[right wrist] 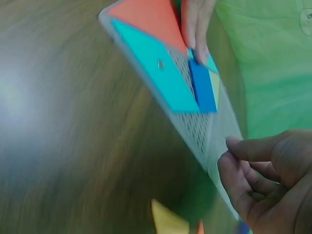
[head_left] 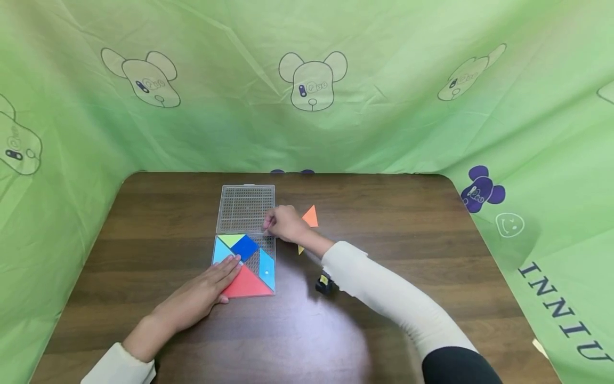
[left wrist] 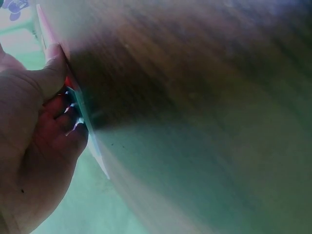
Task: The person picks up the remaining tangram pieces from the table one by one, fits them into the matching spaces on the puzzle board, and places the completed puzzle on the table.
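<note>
A clear plastic tangram case lies unfolded, its gridded lid (head_left: 247,208) behind its tray (head_left: 252,264). Inside the tray are a red triangle (head_left: 249,284), a light-blue triangle (head_left: 220,252), a light-blue parallelogram (head_left: 267,270), a dark-blue square (head_left: 245,248) and a yellow-green triangle (head_left: 231,240). My left hand (head_left: 203,288) presses on the tray's left side with fingers extended over the pieces; its thumb (left wrist: 54,73) lies along the case edge. Over the right end of the fold between lid and tray, my right hand (head_left: 285,223) has curled fingers, thumb and index tips close together, no piece showing between them.
Right of the case lies an orange triangle (head_left: 312,216). A yellow piece (right wrist: 168,220) is partly covered by the right forearm in the head view. Beside the right sleeve sits a small black object (head_left: 324,284) with a yellow label. Green printed cloth (head_left: 307,138) walls the table's back and sides.
</note>
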Available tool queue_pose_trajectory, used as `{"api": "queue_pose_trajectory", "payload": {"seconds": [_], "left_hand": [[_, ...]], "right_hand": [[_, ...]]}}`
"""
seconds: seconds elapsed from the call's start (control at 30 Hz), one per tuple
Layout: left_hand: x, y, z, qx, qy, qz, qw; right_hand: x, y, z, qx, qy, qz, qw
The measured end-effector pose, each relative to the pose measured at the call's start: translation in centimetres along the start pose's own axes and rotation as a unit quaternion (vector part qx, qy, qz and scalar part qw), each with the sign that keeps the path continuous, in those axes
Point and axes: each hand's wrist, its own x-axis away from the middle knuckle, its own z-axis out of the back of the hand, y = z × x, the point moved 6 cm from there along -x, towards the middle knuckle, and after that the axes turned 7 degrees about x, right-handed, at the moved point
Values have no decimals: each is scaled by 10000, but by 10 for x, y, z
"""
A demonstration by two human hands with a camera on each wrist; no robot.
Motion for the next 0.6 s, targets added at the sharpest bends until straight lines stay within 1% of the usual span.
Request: {"api": "queue_pose_trajectory", "payload": {"seconds": [0.13, 0.27, 0.43, 0.5, 0.6], "left_hand": [[0, 0, 2, 18, 39, -12, 10000], [0, 1, 2, 46, 34, -28, 10000], [1, 2, 1, 43, 18, -42, 10000], [1, 1, 2, 47, 28, -13, 10000], [0, 2, 1, 68, 8, 8, 10000]], "right_hand": [[11, 18, 18, 191, 36, 341, 9992], [26, 36, 28, 506, -95, 697, 9962], [45, 49, 28, 1019, -114, 1065, 9890], [50, 51, 26, 1180, -75, 1148, 9863], [58, 55, 20, 1415, -9, 1145, 9833]]}}
